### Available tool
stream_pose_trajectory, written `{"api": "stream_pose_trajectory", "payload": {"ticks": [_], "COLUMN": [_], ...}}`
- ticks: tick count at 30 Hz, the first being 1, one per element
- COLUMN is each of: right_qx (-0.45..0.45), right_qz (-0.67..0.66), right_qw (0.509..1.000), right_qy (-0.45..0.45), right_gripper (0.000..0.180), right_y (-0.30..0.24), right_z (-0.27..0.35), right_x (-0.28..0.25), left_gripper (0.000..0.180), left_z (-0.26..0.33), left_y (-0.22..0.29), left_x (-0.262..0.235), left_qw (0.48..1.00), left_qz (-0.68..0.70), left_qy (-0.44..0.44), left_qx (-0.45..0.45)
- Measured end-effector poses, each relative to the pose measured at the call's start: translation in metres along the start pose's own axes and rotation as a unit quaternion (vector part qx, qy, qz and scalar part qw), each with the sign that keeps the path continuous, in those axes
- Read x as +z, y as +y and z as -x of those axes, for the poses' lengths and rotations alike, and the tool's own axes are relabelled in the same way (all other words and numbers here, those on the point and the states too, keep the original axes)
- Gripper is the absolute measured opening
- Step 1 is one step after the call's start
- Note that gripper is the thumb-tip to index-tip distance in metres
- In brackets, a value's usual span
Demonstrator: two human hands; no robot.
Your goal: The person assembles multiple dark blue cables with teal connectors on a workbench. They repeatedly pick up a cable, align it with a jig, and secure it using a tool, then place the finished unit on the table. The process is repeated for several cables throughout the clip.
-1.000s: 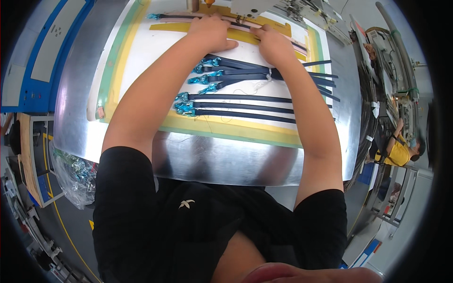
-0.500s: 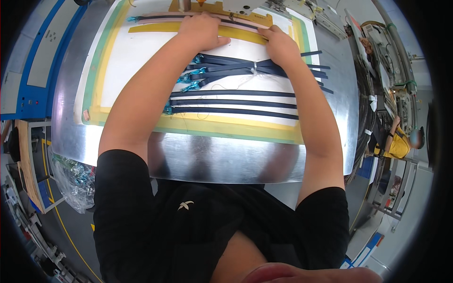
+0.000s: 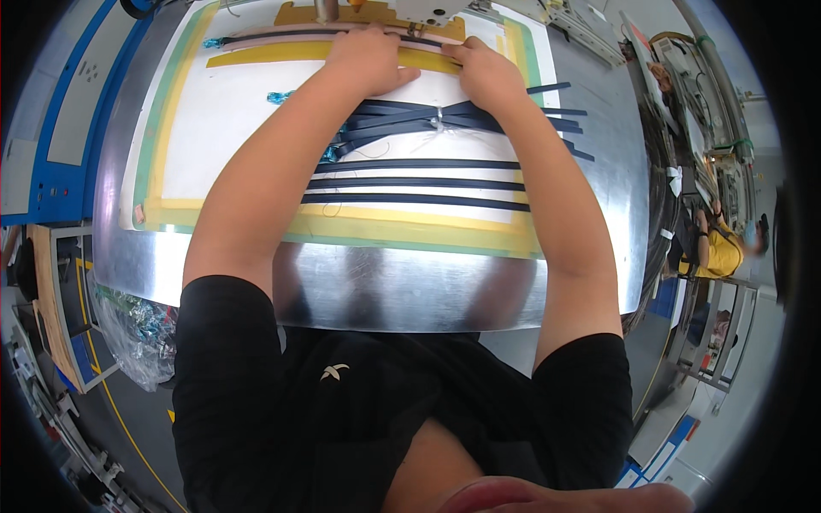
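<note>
At the far side of the white work sheet [image 3: 222,111], a dark blue strap [image 3: 256,36] with a turquoise-wrapped end lies along a yellow template [image 3: 265,57]. My left hand [image 3: 369,61] lies on the strap and template, fingers forward, thumb stretched out to the right. To its right, my right hand [image 3: 487,73] has its fingertips pressed together at the strap by the template's edge. Just beyond my hands stands a machine head [image 3: 432,10]. Nearer me, a tied bundle of dark blue straps [image 3: 393,115] passes under both forearms, above three separate straps [image 3: 419,184].
The sheet has yellow and green taped borders and rests on a shiny metal table [image 3: 410,291]. A clear plastic bag [image 3: 141,342] hangs at the lower left, near a blue cabinet [image 3: 64,192]. At the right, a person in a yellow shirt [image 3: 723,254] stands beyond dark cables [image 3: 654,197].
The sheet, template and straps have shifted left in view. My right hand has moved left with them; my left hand stays about where it was. Another turquoise end now shows left of my left forearm.
</note>
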State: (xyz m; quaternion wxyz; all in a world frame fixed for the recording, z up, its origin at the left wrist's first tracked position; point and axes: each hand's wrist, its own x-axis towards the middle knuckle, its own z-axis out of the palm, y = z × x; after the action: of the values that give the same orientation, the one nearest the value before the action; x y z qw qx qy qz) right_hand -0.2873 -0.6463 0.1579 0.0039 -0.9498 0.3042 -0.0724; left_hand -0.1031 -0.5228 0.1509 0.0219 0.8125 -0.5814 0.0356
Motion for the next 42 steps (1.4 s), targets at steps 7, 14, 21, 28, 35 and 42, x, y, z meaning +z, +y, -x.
{"api": "stream_pose_trajectory", "payload": {"ticks": [7, 14, 21, 28, 35, 42], "right_qx": [0.034, 0.015, 0.005, 0.032, 0.003, -0.027], "right_qz": [0.036, 0.022, -0.019, -0.058, -0.079, -0.089], "right_qw": [0.998, 1.0, 1.0, 0.997, 0.996, 0.995], "right_qy": [-0.032, -0.007, 0.023, 0.028, 0.049, 0.039], "right_gripper": [0.049, 0.048, 0.045, 0.047, 0.045, 0.048], "right_y": [0.038, 0.044, 0.039, 0.04, 0.047, 0.053], "right_z": [0.017, 0.021, 0.02, 0.022, 0.024, 0.028], "right_x": [-0.012, -0.004, 0.003, 0.005, 0.017, 0.021], "left_gripper": [0.067, 0.069, 0.072, 0.075, 0.078, 0.081], "left_z": [0.004, -0.001, -0.008, -0.003, -0.019, -0.019], "left_y": [0.008, 0.016, 0.03, 0.048, 0.052, 0.057], "left_x": [-0.011, -0.008, -0.014, -0.01, 0.002, 0.013], "left_qw": [1.0, 1.0, 0.999, 1.0, 0.999, 1.0], "left_qz": [0.005, 0.016, 0.02, 0.013, 0.029, 0.016], "left_qy": [-0.021, -0.012, -0.04, 0.006, -0.021, -0.009], "left_qx": [0.003, 0.019, 0.023, 0.025, 0.02, 0.017]}}
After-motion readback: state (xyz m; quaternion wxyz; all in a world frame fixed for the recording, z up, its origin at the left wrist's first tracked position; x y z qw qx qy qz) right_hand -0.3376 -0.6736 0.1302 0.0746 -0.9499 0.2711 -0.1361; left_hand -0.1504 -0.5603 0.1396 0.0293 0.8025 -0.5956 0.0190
